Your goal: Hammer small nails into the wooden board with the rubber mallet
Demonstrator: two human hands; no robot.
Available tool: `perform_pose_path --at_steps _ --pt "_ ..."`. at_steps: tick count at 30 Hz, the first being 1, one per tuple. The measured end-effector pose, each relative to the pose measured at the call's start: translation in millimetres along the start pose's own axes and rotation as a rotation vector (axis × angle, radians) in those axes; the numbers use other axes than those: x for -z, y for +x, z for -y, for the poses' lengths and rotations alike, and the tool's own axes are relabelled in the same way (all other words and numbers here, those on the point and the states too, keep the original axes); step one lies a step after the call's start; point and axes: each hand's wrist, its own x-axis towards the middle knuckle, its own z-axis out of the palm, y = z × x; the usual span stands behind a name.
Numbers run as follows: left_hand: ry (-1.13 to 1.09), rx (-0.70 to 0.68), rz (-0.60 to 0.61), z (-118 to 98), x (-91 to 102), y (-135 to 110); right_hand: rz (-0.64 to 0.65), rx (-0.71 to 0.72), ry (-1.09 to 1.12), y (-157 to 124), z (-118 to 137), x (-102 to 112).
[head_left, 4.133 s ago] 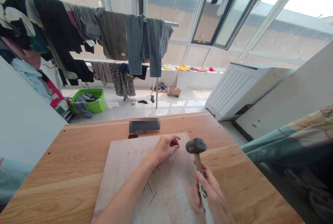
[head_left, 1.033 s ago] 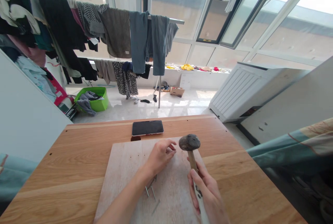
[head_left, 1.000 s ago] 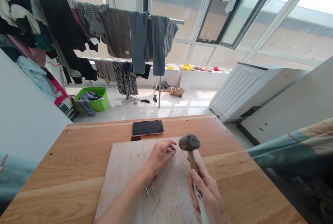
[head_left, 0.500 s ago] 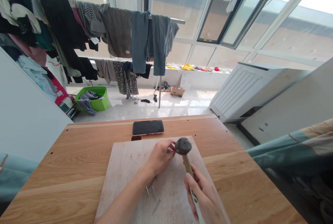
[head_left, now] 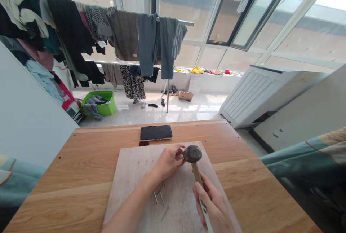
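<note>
A pale wooden board (head_left: 129,175) lies on the wooden table (head_left: 75,175). My right hand (head_left: 213,207) grips the wooden handle of a hammer (head_left: 193,153); its dark round head sits low over the board's far part. My left hand (head_left: 166,161) rests on the board right beside the hammer head, thumb and fingers pinched together on something too small to make out. Several loose nails (head_left: 160,197) lie on the board beside my left forearm.
A black phone (head_left: 156,132) lies flat past the board's far edge. Beyond the table are a rack hung with clothes (head_left: 121,42), a green basin (head_left: 100,105) on the floor and a white slatted panel (head_left: 248,92). Patterned teal fabric (head_left: 302,157) lies at the right.
The hammer head has come down and to the left, from raised beside my left hand to right against its pinched fingers. My left hand has stayed in place.
</note>
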Motion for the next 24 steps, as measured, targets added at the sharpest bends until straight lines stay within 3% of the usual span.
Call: perform_pose_path --at_steps 3,8,12,16,20,24 --pt "0.221 0.002 0.05 -15 20.3 -10 0.014 -0.037 -0.03 -5 -1 7" --pt "0.727 0.078 0.291 -48 43.0 -47 -0.054 -0.111 -0.002 -14 -10 18" --pt "0.87 0.112 0.403 -64 29.3 -66 -0.055 -0.126 0.052 -15 -12 19" --pt "0.964 0.024 0.494 -70 9.6 -71 -0.04 -0.133 0.066 -14 -11 17" --pt "0.908 -0.071 0.479 -65 7.1 -68 -0.064 -0.131 0.103 -14 -16 16" --pt "0.451 -0.029 0.307 -45 21.3 -47 -0.081 -0.104 0.116 -13 -18 15"
